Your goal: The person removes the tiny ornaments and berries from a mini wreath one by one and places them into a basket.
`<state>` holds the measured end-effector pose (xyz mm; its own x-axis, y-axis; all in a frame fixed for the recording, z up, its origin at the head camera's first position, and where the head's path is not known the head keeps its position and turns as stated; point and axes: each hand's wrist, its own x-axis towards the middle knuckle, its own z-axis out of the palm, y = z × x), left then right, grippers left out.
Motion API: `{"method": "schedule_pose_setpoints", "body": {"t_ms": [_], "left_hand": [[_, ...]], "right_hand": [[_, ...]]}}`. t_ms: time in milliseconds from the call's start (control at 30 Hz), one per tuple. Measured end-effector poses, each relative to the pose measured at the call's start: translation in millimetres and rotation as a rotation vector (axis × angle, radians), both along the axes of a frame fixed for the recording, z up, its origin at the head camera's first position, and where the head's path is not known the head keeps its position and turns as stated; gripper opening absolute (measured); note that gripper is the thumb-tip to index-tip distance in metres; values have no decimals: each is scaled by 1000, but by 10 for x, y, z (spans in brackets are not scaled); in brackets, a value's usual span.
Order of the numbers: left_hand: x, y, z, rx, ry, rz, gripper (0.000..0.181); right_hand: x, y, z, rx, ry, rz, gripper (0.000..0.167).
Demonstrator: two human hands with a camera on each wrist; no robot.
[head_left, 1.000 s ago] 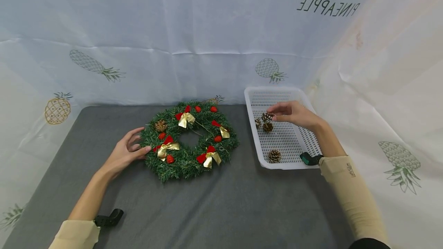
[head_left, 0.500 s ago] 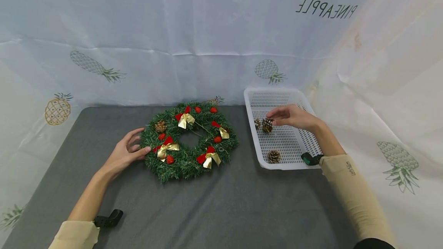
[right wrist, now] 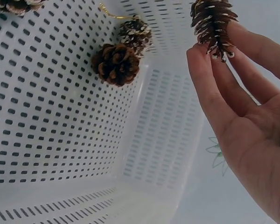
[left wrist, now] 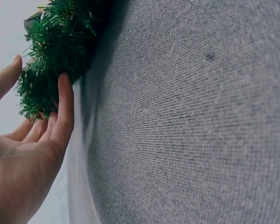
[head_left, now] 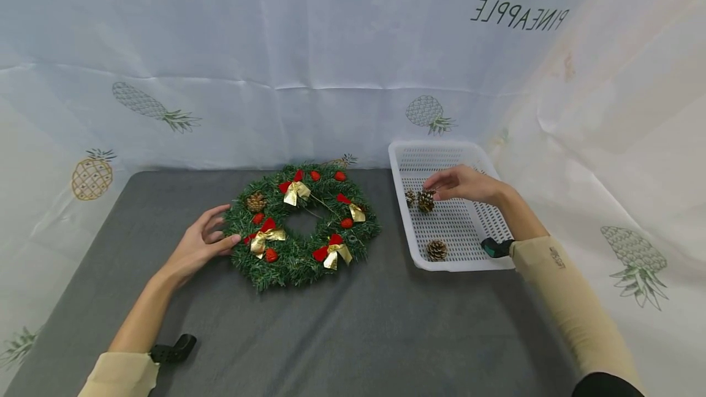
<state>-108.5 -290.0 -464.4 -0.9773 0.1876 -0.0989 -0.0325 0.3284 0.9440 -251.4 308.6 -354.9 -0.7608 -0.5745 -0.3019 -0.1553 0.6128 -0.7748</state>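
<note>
A green wreath (head_left: pixel 303 274) with red-and-gold bows, red berries and a pine cone on it lies on the grey table. My left hand (head_left: pixel 195 244) holds its left edge; in the left wrist view the thumb (left wrist: pixel 8 77) and fingers stand around the green needles (left wrist: pixel 56 56). Over the white basket, my right hand (head_left: pixel 463 185) pinches a brown pine cone (right wrist: pixel 213 23) with pale-tipped scales between thumb and fingertips. Below it in the basket rest a brown cone (right wrist: pixel 115 65) and a white-flecked cone (right wrist: pixel 136 35). Another cone (head_left: pixel 437 250) sits near the basket's front.
The white perforated basket (head_left: pixel 405 225) stands on the right of the grey cloth-covered table (head_left: pixel 331 342). Behind and beside the table hangs a white curtain (head_left: pixel 331 48) printed with pineapples. A dark wrist device (head_left: pixel 173 349) is on the left wrist, close to the cloth.
My right hand has come down slightly with the pine cone, which now overlaps the cone beneath it in the head view. The left hand and wreath have stayed put.
</note>
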Motion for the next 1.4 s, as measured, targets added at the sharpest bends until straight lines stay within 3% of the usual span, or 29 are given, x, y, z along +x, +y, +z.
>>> {"method": "schedule_pose_setpoints", "body": {"t_ms": [367, 933, 1400], "left_hand": [[17, -6, 17, 10, -17, 5, 89], [22, -15, 4, 7, -23, 0, 89], [3, -10, 12, 21, -24, -4, 90]], "right_hand": [[-92, -15, -106, 48, -44, 36, 36], [-101, -58, -206, 82, -54, 64, 37], [-99, -63, -238, 61, -120, 60, 38]]}}
